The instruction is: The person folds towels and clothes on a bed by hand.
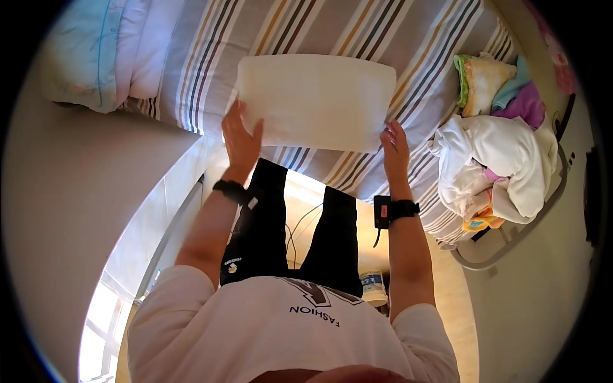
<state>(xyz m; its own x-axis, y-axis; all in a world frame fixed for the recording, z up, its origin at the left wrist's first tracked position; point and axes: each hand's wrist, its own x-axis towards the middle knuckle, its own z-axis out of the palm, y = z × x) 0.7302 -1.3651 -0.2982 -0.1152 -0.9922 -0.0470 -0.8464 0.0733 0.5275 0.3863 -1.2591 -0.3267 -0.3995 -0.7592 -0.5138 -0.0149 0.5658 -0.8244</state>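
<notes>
A cream-coloured, roughly rectangular folded cloth (319, 102) lies flat on the striped bed sheet (357, 29). At its lower left corner is my left hand (241, 139), with the thumb apart from the fingers, which reach the cloth's left edge. My right hand (395, 143) is beside the lower right corner, its fingers slightly curled and its fingertips near or at the edge. Neither hand is closed round the cloth. Both wrists wear black bands.
A heap of white clothes (511, 156) lies at the right of the bed, below a few coloured cloths (491, 83). Light blue and lilac bedding (96, 51) is at the upper left. A metal bed rail (511, 246) curves round the right end. A tub (373, 288) stands below.
</notes>
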